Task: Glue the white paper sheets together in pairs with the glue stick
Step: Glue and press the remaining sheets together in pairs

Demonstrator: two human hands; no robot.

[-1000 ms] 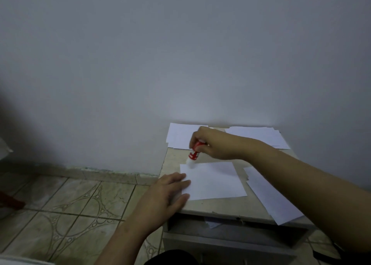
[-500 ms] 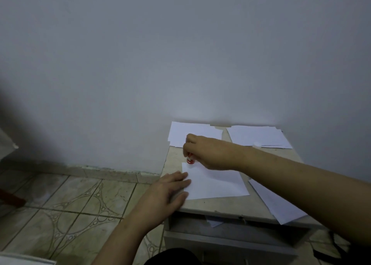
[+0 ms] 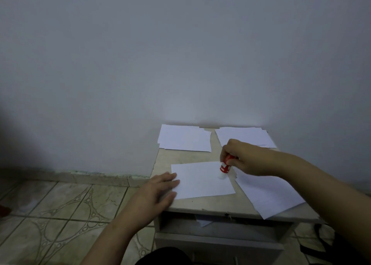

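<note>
A white paper sheet lies flat in the middle of the small table. My right hand grips a red glue stick, its white tip down on the sheet's right part. My left hand rests flat with straight fingers on the sheet's left edge, at the table's left rim. Another white sheet lies at the right, overhanging the front edge.
Two stacks of white paper sit at the back against the wall, the left stack and the right stack. An open drawer gapes under the tabletop. The tiled floor spreads to the left. A dark strap lies at the lower right.
My right hand has carried the glue stick from the sheet's top left corner across to its right side. My left hand stays pressed on the left edge.
</note>
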